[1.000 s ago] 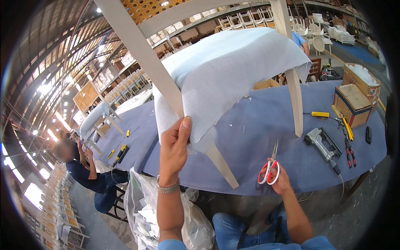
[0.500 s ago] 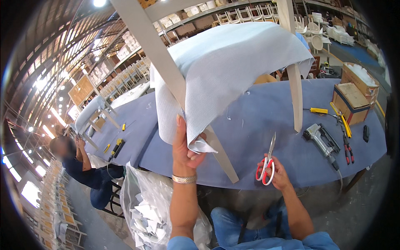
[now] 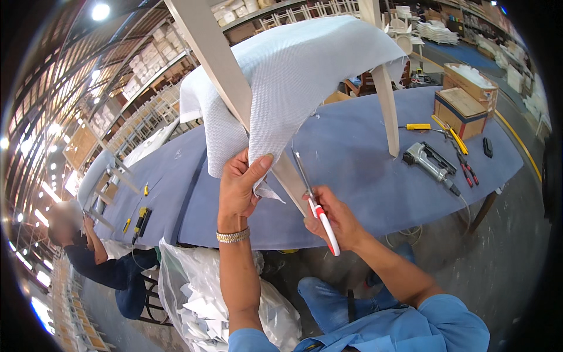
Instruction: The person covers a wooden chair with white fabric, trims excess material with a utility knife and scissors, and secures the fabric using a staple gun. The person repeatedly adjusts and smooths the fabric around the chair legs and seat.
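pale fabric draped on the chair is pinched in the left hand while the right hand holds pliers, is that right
Not quite: the head view shows the right hand holding scissors, not pliers; the red-handled pliers lie on the table. The left hand does pinch the pale fabric draped on the chair.

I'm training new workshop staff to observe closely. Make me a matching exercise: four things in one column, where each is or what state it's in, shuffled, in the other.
Things:
1. Scissors
2. Pale fabric
3. Gun-shaped metal tool
4. Clear plastic bag

Places or states:
A. Lying on the blue table
B. Holding pale scraps
C. In the right hand
D. Pinched by the left hand

Pairs: 1-C, 2-D, 3-A, 4-B
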Demonstrator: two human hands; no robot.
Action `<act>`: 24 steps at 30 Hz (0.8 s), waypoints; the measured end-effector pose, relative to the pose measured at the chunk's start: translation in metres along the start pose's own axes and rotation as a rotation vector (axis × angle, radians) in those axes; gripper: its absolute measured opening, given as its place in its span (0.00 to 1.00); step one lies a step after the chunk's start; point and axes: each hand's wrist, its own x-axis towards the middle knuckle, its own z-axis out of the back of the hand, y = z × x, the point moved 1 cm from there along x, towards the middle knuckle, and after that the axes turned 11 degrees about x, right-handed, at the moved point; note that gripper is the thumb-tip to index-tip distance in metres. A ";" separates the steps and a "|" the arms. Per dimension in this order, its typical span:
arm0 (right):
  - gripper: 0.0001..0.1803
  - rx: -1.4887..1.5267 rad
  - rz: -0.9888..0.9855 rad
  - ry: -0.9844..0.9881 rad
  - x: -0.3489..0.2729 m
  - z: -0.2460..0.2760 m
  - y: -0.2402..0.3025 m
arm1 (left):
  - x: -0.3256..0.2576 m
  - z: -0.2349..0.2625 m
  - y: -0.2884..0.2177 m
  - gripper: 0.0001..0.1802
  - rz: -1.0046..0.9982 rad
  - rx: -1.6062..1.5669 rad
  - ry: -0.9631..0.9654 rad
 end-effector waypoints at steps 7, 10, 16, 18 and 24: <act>0.29 -0.202 0.021 -0.029 0.008 -0.027 0.022 | -0.004 0.007 0.003 0.11 0.058 -0.033 0.075; 0.29 -0.229 0.111 -0.059 0.017 -0.033 0.022 | -0.006 0.008 0.004 0.12 0.057 -0.055 0.113; 0.32 -0.348 0.199 -0.106 0.031 -0.032 0.021 | -0.005 0.010 0.009 0.12 0.032 -0.102 0.170; 0.34 -0.372 0.202 -0.097 0.033 -0.032 0.027 | -0.004 0.010 0.012 0.12 0.020 -0.122 0.176; 0.32 -0.438 0.170 -0.152 0.029 -0.033 0.036 | -0.004 0.006 0.014 0.11 0.039 -0.155 0.182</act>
